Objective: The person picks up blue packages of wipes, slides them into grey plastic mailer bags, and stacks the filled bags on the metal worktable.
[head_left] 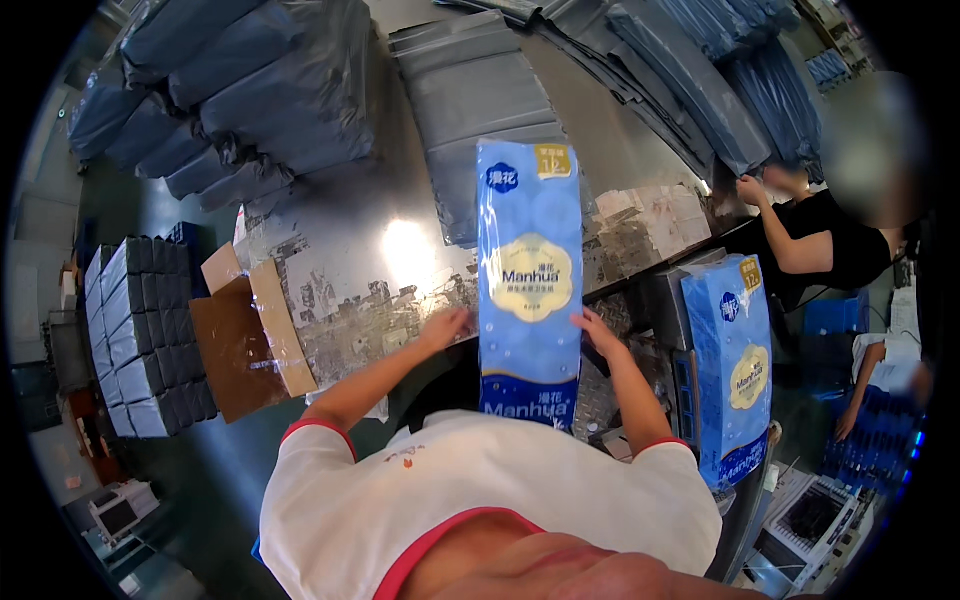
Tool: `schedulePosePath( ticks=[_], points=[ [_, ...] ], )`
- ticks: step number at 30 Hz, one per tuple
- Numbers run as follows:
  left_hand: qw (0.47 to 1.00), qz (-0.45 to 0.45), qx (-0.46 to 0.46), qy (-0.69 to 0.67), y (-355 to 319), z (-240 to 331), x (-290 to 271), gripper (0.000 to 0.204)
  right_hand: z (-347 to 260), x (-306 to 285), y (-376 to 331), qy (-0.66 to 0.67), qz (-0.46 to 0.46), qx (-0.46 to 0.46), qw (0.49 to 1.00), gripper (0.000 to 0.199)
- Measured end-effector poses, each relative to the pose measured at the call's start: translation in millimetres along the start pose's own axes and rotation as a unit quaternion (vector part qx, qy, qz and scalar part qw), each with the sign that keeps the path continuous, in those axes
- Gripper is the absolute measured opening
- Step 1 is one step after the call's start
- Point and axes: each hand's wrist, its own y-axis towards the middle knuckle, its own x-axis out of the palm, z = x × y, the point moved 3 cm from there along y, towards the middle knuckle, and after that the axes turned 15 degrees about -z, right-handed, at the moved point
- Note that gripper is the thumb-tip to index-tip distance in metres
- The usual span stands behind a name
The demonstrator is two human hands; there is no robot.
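A tall blue plastic-wrapped pack of toilet paper (530, 215) is right in front of me, its lower end close to my shirt and its upper part over the table. My right hand (598, 332) is at the pack's right edge, fingers bent against its side. To the left of the pack, my left hand (447, 326) is a small gap away from it, holding nothing, with its fingers partly spread. Beneath the pack's upper part lies a flat grey plastic bag (480, 85). A second blue pack (725, 330) stands to my right.
The worn metal table (345, 235) carries heaped grey bagged bundles (290, 90) at the far left and more grey bags (670, 90) at the far right. An open cardboard box (235, 345) stands left, near stacked grey bundles (145, 335). A co-worker (810, 240) reaches in at right.
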Motion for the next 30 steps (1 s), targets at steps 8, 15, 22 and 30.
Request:
schedulePosePath(
  ticks=[8,15,22,30],
  points=[
    [0.814,0.384,0.337,0.277,98,114,-192,0.04,-35,-11,7,-0.22,-0.15,0.253,0.93,0.052],
    [0.912,0.177,0.357,0.096,123,103,-153,0.048,-186,-46,131,-0.751,0.207,-0.295,0.553,0.023],
    [0.861,0.255,0.275,0.342,112,91,-150,0.051,-205,-79,208,-0.707,0.148,-0.172,0.67,0.018],
    [0.814,0.452,0.21,0.299,106,135,-167,0.016,-222,-68,174,-0.415,0.23,-0.272,0.837,0.008]
  ],
)
